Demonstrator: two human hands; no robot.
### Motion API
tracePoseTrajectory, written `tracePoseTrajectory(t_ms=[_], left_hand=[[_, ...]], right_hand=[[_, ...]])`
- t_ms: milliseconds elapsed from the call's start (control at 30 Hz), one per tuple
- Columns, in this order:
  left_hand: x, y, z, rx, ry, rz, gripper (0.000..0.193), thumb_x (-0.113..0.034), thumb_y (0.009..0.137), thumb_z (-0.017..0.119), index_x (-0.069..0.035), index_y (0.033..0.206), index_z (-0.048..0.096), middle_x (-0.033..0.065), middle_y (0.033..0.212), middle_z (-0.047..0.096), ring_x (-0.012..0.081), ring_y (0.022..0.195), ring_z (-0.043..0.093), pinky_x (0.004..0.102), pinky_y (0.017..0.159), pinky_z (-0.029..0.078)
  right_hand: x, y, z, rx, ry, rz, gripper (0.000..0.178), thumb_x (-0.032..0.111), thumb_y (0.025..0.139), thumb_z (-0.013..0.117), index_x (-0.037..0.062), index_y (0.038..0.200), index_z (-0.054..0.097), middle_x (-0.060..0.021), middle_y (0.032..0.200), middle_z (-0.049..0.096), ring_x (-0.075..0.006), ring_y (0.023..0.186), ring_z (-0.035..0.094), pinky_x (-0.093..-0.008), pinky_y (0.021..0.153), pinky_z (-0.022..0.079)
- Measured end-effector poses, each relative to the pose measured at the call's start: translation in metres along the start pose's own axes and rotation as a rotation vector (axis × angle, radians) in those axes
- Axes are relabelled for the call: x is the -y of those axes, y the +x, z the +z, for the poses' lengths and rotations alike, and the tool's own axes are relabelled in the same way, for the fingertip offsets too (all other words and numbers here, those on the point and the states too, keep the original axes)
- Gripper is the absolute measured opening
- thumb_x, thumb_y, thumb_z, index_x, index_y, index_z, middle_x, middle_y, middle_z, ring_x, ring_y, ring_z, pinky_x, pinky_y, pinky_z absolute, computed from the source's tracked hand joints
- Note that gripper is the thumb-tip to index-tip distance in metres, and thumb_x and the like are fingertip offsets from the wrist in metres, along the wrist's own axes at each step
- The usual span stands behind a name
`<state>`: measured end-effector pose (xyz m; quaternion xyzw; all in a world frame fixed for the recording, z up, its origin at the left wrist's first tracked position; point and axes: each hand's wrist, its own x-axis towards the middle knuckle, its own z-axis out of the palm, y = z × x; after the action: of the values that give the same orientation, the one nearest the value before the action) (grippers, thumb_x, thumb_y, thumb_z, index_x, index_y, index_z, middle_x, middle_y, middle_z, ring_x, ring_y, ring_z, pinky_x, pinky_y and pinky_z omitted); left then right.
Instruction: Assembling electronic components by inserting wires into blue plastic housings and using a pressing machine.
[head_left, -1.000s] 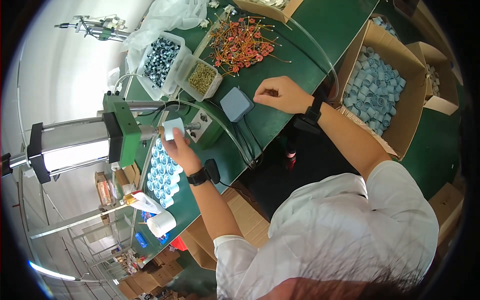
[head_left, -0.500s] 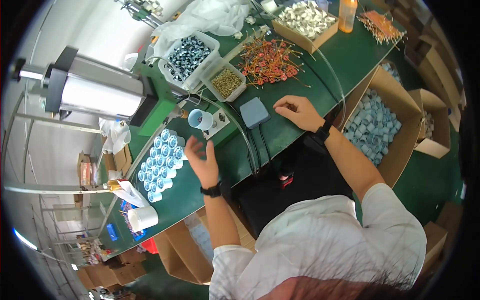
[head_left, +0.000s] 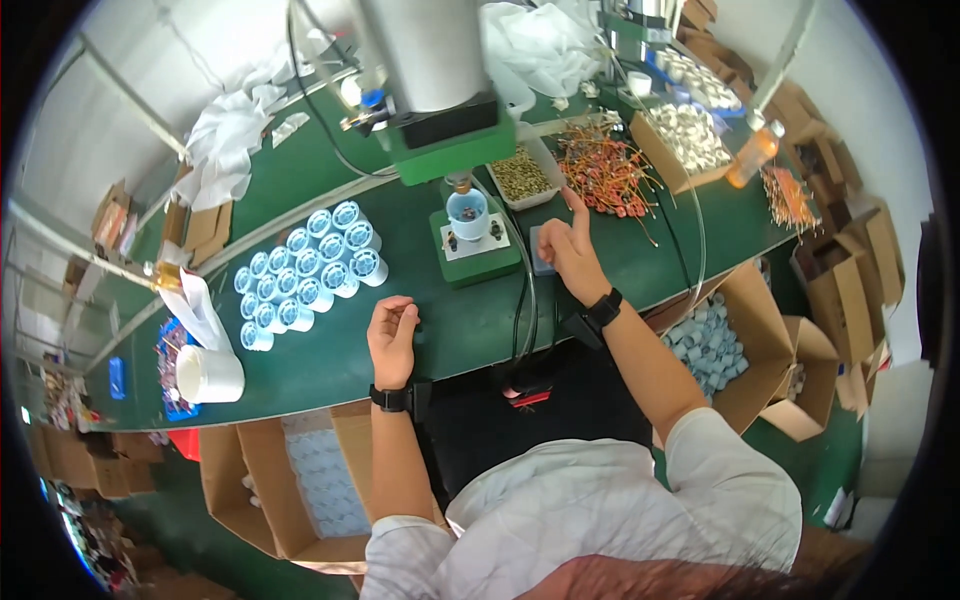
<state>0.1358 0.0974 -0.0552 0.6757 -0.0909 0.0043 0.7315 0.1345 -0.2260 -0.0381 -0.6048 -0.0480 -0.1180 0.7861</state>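
Note:
My left hand hovers over the near edge of the green table, right of the rows of light-blue cups. Its fingers are loosely curled, and nothing shows in them. My right hand, index finger stretched out and other fingers bent, is above a grey-blue box that it partly covers. No object is visible in this hand. Between the hands, a light-blue cup with small parts inside stands on the metal plate of a green press, directly under its tip.
Beyond my right hand are a bin of small brass-coloured parts, a pile of orange-red wired pieces and a box of white parts. A carton of blue rings stands at right. A white tub sits at left.
The view has swung, so the press is now nearer the middle. The cup has come under the press tip. My left hand's spread fingers have curled; my right index finger has stretched out.

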Motion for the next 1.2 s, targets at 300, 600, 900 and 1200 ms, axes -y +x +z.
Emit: tracePoseTrajectory(t_ms=[300, 600, 900, 1200], left_hand=[[0.002, -0.001, 0.002, 0.022, -0.033, 0.003, 0.010, -0.001, 0.100, 0.065, -0.002, 0.110, 0.063, -0.0018, 0.094, 0.062, 0.0058, 0.084, 0.056, 0.0217, 0.077, 0.047], [0.014, 0.001, 0.000, 0.044, -0.004, 0.058, 0.010, -0.003, 0.100, 0.066, -0.001, 0.108, 0.063, -0.0019, 0.095, 0.064, 0.0045, 0.084, 0.058, 0.0208, 0.076, 0.048], [0.015, 0.002, -0.004, 0.009, -0.051, 0.043, 0.009, -0.004, 0.100, 0.067, -0.001, 0.108, 0.064, -0.0017, 0.095, 0.065, 0.0046, 0.085, 0.059, 0.0208, 0.076, 0.049], [0.015, 0.001, -0.004, 0.018, -0.083, 0.029, 0.009, -0.005, 0.100, 0.067, -0.001, 0.108, 0.064, -0.0015, 0.094, 0.064, 0.0048, 0.086, 0.059, 0.0210, 0.076, 0.049]], right_hand=[[-0.004, -0.002, 0.005, -0.001, -0.118, -0.022, 0.070, 0.018, 0.106, 0.057, 0.0113, 0.160, 0.014, -0.0020, 0.090, 0.055, -0.0100, 0.075, 0.051, -0.0235, 0.068, 0.042], [0.046, 0.053, -0.003, 0.038, -0.679, -0.084, 0.032, 0.014, 0.100, 0.062, 0.0023, 0.130, 0.059, -0.0056, 0.087, 0.066, -0.0148, 0.079, 0.064, -0.0284, 0.071, 0.051], [0.031, 0.169, 0.017, 0.466, -1.769, 0.176, 0.042, 0.035, 0.080, 0.073, -0.0036, 0.095, 0.076, -0.0284, 0.098, 0.072, -0.0410, 0.096, 0.071, -0.0459, 0.089, 0.057], [0.034, 0.170, 0.012, 0.428, -1.713, 0.175, 0.036, 0.033, 0.078, 0.076, -0.0016, 0.087, 0.076, -0.0245, 0.085, 0.073, -0.0372, 0.080, 0.071, -0.0450, 0.075, 0.057]])
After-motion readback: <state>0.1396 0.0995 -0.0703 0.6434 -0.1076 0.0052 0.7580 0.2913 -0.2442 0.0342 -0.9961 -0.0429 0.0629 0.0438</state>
